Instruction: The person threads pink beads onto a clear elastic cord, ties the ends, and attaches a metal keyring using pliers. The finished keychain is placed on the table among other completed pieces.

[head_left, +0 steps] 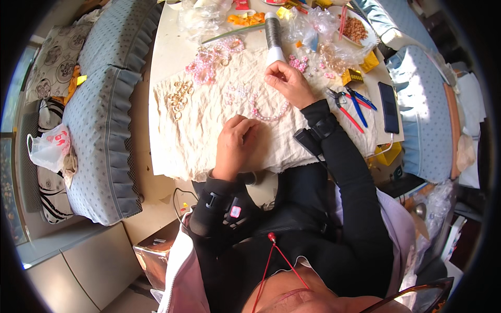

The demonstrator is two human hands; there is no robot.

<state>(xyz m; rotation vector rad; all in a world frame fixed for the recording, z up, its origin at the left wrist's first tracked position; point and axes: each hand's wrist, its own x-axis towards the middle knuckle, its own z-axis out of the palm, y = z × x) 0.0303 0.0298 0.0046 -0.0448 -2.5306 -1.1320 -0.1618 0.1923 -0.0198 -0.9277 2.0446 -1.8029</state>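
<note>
I'm looking down at the cream cloth (209, 130) covering the white table (167, 52), and its frayed near edge is hanging just below my left hand (236, 145). Bare cloth is lying open to the left of those fingers, out toward the gold rings (179, 98). My left hand is resting knuckles-up, fingers curled in; I cannot tell whether it is gripping anything. The pink bead strand (269, 116) is curving just beyond its fingertips, between both hands. My right hand (289, 83) is pinching closed near the strand's far end, beside the grey spool (273, 36). Pliers (350, 107) and a phone (389, 107) are crowding the right edge.
</note>
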